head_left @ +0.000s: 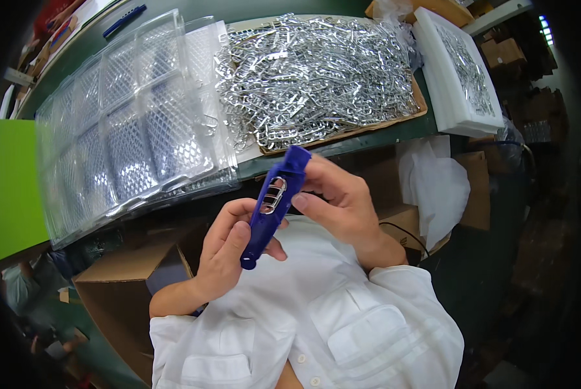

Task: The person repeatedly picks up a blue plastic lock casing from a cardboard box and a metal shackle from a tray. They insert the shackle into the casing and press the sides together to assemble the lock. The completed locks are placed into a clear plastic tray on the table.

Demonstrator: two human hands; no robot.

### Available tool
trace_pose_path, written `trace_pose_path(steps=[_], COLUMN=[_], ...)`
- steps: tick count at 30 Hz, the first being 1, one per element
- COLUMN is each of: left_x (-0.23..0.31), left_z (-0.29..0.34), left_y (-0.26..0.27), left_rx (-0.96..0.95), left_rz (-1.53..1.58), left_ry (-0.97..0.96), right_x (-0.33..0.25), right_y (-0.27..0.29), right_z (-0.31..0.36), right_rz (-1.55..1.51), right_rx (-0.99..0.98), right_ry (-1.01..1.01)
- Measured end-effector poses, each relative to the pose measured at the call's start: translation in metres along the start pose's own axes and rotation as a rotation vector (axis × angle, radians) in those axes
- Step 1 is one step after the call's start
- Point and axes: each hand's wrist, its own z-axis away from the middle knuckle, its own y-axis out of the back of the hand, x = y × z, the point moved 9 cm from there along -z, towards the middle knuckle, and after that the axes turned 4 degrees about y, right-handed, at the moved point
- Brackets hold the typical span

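In front of my chest I hold a long, narrow dark-blue plastic part, tilted with its upper end to the right. A shiny metal piece with crossbars sits at the opening in its middle; whether it is fixed there I cannot tell. My left hand is closed around the lower half, thumb on the near face. At the upper half, my right hand grips the right edge with thumb and fingers. Beyond both hands, a large heap of similar shiny metal pieces lies in a shallow cardboard tray.
Clear plastic trays with compartments lie stacked on the left, beside a bright green panel. A white foam tray with metal pieces stands at the right. Below the bench edge are an open cardboard box and white foam sheeting.
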Motion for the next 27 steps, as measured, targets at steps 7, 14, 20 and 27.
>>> trace_pose_path(steps=[7, 14, 20, 27], left_x=[-0.019, -0.021, -0.016, -0.017], left_z=[-0.015, -0.021, -0.019, -0.026], left_y=[-0.016, -0.021, -0.013, -0.008], left_rx=[0.043, 0.100, 0.164, 0.227], left_rz=[-0.160, -0.285, -0.450, -0.466], left_ry=[-0.069, -0.197, -0.258, -0.282], right_x=[0.009, 0.012, 0.020, 0.040], right_y=[-0.002, 0.006, 0.006, 0.012], right_z=[0.007, 0.006, -0.004, -0.017], right_rz=[-0.086, -0.196, -0.276, -0.224], right_rx=[0.033, 0.117, 0.171, 0.063], right_ry=[-0.241, -0.222, -0.173, -0.262])
